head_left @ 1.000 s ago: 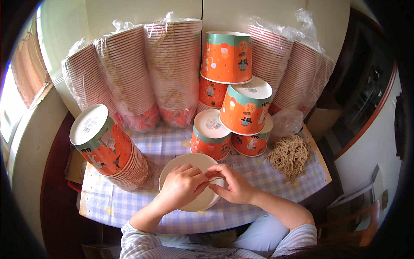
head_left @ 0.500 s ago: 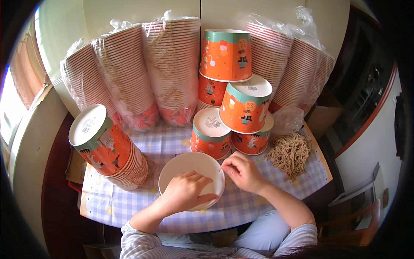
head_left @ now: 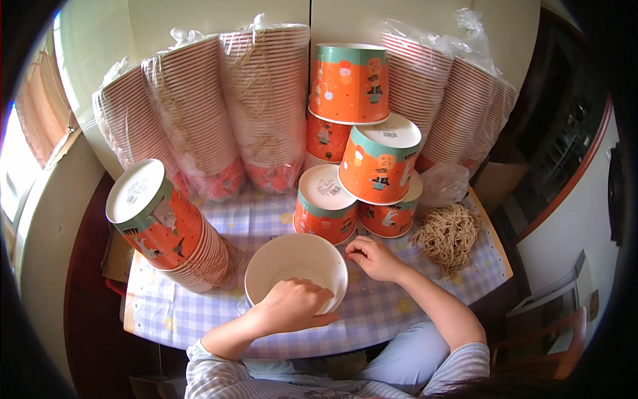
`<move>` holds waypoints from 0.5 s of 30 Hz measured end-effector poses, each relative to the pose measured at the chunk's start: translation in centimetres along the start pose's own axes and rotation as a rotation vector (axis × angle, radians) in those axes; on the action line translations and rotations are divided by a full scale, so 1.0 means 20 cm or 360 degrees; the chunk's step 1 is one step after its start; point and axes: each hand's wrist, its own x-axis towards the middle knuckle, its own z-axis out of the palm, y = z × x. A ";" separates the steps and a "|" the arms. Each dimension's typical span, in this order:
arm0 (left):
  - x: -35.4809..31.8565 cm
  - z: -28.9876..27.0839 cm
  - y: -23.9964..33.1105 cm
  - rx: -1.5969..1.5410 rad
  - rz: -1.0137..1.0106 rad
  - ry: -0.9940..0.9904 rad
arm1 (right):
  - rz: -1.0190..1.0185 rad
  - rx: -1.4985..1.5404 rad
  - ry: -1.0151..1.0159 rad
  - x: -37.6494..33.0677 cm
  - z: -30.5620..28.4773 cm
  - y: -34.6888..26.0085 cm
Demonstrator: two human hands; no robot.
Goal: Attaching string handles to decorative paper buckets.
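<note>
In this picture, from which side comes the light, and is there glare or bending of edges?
Head view: light seems to come mostly from the left, where the window is washed out to white; same view: bright glints on the bags, soft shading inside the cup; same view: the near edge of the cloth bows, corners are black.

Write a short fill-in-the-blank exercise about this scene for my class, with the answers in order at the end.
1. The hand over the open bucket is the person's ____ one.
2. The tangled twine lies on the ____ side of the table.
3. The printed bucket topping the centre pile is mostly ____.
4. The three stacks at back left are wrapped in clear ____.

Answers: left; right; orange; plastic
</note>
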 end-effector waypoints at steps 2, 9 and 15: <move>0.00 -0.01 0.01 0.0008 -0.0004 -0.0024 | 0.0043 0.0061 -0.0005 0.00 0.00 -0.01; 0.00 0.01 0.00 0.0028 0.0045 0.0023 | 0.0069 0.0140 -0.0041 0.00 0.01 0.01; 0.00 0.00 0.01 0.0031 0.0032 -0.0008 | 0.0047 0.0150 -0.0047 0.00 0.03 0.02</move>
